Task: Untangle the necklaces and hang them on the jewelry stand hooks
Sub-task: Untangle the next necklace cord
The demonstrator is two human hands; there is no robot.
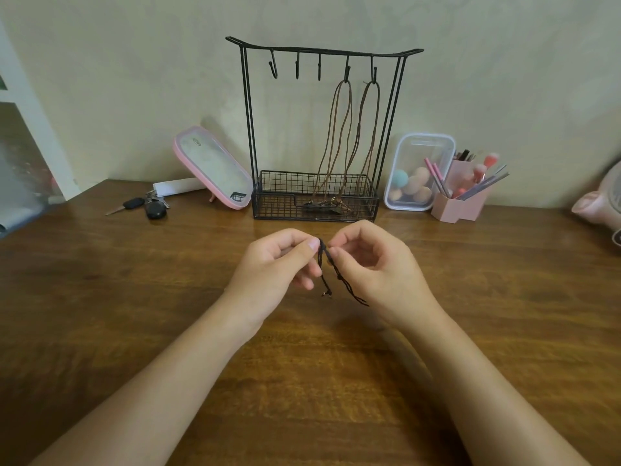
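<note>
A black wire jewelry stand (248,129) stands at the back of the wooden table, with several hooks on its top bar and a mesh basket at its base. Two brown cord necklaces (349,129) hang from the two rightmost hooks, their pendants lying in the basket. Just in front of the stand, my left hand (275,264) and my right hand (376,267) both pinch the top of a thin black cord necklace (324,260). Its two twisted strands dangle between the hands down to the tabletop.
Left of the stand are a pink-framed mirror (215,166), a key bunch (148,205) and a white paper roll. To its right stand a clear box of makeup sponges (418,169) and a pink brush holder (460,196). A pink object (601,196) sits at the right edge.
</note>
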